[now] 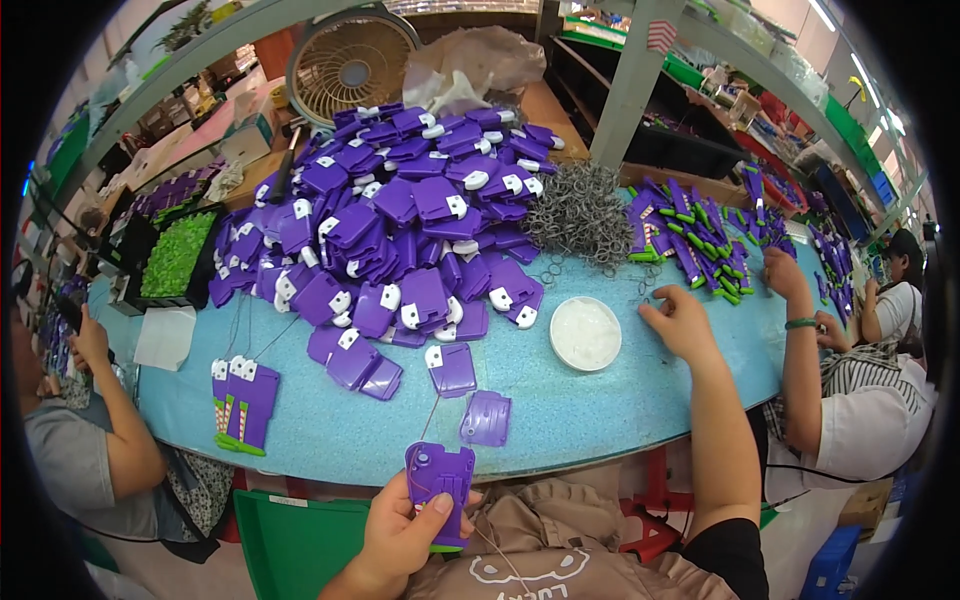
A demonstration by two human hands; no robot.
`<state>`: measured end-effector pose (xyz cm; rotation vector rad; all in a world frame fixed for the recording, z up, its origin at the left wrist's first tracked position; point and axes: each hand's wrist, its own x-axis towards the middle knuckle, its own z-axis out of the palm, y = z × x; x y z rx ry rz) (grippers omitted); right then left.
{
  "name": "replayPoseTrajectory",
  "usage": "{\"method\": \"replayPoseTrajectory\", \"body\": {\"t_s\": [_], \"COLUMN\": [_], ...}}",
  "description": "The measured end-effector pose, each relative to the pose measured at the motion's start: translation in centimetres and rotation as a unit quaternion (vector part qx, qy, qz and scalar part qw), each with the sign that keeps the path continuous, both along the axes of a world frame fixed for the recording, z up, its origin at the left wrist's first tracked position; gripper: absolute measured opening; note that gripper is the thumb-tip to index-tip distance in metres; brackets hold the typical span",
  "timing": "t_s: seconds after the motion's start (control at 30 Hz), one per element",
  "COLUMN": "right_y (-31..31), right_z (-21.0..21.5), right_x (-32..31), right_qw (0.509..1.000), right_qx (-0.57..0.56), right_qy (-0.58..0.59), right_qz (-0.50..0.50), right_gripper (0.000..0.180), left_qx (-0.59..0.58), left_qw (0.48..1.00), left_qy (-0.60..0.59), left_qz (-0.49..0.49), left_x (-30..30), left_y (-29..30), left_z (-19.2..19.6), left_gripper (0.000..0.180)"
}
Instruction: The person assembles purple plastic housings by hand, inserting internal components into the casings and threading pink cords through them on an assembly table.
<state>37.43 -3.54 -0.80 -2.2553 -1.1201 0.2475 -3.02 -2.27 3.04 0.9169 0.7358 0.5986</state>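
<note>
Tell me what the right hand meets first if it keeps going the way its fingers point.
Probably the loose metal key rings scattered just beyond the right hand; behind them sits the main heap of rings. Depth is hard to judge.

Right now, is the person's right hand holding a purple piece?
No, the right hand rests bare on the blue table near the wire rings; the left hand holds the purple piece.

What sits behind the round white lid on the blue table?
Behind the round white lid lies a tangle of grey wire rings, with the purple casing heap left of it. Whatever the lid covers is hidden.
</note>
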Motion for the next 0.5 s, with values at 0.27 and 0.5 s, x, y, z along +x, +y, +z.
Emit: {"method": "replayPoseTrajectory", "body": {"t_s": [0.27, 0.5], "right_y": [2.1, 3.2], "right_z": [-1.1, -2.6], "right_x": [2.1, 0.5], "right_qw": [0.983, 0.952], "right_qx": [0.153, 0.252], "right_qy": [0.1, 0.167], "right_qz": [0.027, 0.057], "right_gripper": [0.021, 0.017], "left_qx": [0.048, 0.022], "left_qw": [0.994, 0.998], "left_qy": [-0.026, -0.009], "left_qz": [0.091, 0.058], "left_x": [-3.5, -2.9], "left_y": [-2.0, -2.4], "left_z": [-0.6, -1.0], "left_gripper": [0.025, 0.025]}}
